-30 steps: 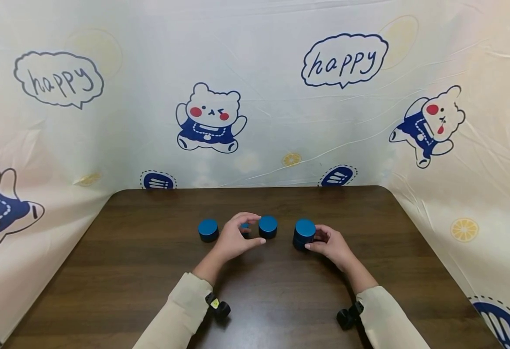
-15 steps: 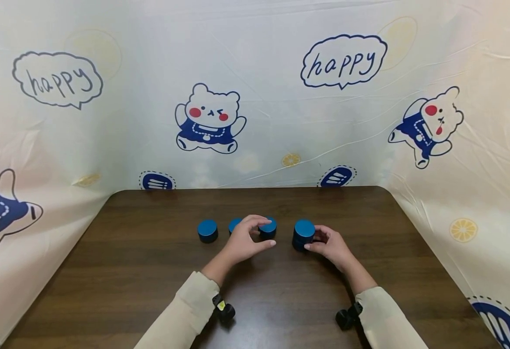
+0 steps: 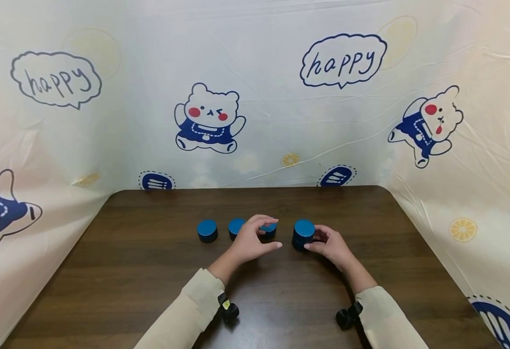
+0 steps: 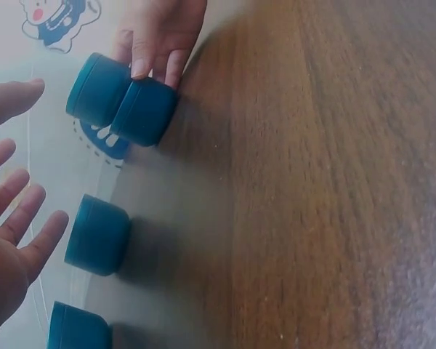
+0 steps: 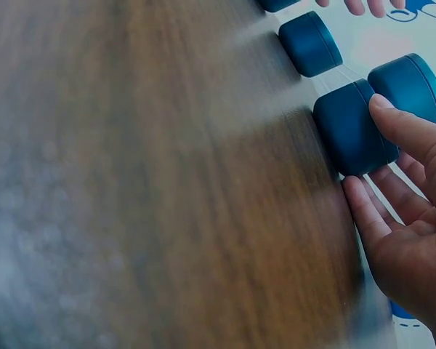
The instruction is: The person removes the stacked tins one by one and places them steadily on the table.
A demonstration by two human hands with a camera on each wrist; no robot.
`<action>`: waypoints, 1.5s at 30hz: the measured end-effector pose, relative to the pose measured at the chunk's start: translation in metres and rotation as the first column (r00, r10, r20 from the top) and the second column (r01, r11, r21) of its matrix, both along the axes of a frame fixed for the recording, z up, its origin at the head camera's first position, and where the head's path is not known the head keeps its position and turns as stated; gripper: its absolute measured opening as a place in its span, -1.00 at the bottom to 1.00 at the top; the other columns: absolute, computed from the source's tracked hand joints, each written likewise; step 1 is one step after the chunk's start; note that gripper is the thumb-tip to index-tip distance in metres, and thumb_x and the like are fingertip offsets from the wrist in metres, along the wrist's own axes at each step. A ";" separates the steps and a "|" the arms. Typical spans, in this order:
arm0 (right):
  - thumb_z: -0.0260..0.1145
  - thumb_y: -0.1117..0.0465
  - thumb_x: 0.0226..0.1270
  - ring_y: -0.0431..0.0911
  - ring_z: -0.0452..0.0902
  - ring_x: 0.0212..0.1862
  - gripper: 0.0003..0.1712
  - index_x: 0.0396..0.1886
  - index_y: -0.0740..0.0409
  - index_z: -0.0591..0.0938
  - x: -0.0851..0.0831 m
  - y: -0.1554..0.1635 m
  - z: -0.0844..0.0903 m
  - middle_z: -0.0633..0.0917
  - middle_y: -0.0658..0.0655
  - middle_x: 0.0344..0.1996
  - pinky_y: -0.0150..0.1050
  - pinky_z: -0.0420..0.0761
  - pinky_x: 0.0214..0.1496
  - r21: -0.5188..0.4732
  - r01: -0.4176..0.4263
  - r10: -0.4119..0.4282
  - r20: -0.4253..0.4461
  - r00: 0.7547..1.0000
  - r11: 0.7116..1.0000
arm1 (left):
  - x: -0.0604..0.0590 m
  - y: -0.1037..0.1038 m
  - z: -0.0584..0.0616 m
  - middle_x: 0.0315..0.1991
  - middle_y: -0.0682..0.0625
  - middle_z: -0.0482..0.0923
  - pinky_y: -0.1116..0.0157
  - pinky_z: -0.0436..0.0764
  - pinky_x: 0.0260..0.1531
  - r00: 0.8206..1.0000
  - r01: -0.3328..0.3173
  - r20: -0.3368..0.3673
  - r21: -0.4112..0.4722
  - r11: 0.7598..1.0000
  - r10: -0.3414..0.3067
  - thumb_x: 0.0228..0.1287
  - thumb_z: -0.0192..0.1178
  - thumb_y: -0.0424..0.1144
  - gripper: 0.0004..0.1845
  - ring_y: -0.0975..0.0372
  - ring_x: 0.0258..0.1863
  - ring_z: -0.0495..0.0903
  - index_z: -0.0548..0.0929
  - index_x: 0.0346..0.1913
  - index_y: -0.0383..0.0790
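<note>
Two round blue tins are stacked, the upper tin sitting a little off-centre on the lower tin. My right hand holds this stack from the right, its thumb against the lower tin near the seam and its fingers on the far side. To the left, a single blue tin is partly covered by my left hand. That hand hovers with fingers and thumb spread, holding nothing; the left wrist view shows a gap between its fingertips and the nearest tin.
Two more blue tins, the middle one and the leftmost, stand in the same row on the brown wooden table. A printed cloth hangs behind the table. Each wrist carries a small black camera.
My left hand has moved right along the row, uncovering the middle tin and now partly covering the tin beside the stack. The right hand and the stack have stayed put.
</note>
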State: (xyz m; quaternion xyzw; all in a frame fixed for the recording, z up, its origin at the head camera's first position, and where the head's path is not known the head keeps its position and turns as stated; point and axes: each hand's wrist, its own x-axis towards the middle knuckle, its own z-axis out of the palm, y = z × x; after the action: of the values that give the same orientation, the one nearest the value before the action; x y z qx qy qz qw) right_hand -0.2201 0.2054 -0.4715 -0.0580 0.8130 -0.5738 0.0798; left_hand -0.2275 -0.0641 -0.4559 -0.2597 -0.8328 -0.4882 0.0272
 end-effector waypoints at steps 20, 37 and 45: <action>0.52 0.20 0.13 0.09 0.53 0.10 -0.40 0.17 0.21 0.54 -0.009 0.005 -0.023 0.64 0.21 0.05 0.04 0.52 0.20 -0.003 0.005 -0.005 -0.051 0.999 1.000 | -0.008 0.023 0.000 0.07 -0.09 0.53 0.09 0.63 -0.02 0.999 0.014 -0.035 0.084 0.996 -0.011 0.06 0.50 -0.21 -0.43 -0.06 0.04 0.54 0.59 0.17 -0.17; 0.47 0.32 0.17 0.16 0.52 0.12 -0.42 0.19 0.31 0.51 -0.010 0.006 -0.023 0.62 0.28 0.06 0.02 0.55 0.17 -0.016 0.004 -0.005 -0.038 0.999 1.000 | -0.017 0.048 -0.005 0.08 -0.01 0.53 0.33 0.61 -0.07 1.000 0.026 -0.017 -0.019 0.999 -0.026 0.04 0.51 -0.12 -0.38 0.19 0.02 0.53 0.59 0.19 -0.18; 0.50 0.24 0.15 0.11 0.53 0.11 -0.40 0.19 0.25 0.53 -0.010 0.006 -0.022 0.62 0.24 0.07 -0.06 0.56 0.16 -0.020 0.000 -0.001 -0.050 0.999 1.000 | -0.019 0.061 -0.010 0.08 0.01 0.53 0.32 0.62 -0.06 1.000 0.017 0.001 -0.024 1.000 -0.016 0.03 0.52 -0.09 -0.34 0.24 0.00 0.56 0.57 0.22 -0.18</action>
State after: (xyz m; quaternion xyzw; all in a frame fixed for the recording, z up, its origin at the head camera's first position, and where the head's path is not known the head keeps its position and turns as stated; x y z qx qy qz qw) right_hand -0.2296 0.2115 -0.4934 -0.0727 0.8089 -0.5805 0.0588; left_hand -0.2466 -0.0034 -0.4658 -0.2666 -0.8363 -0.4787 0.0196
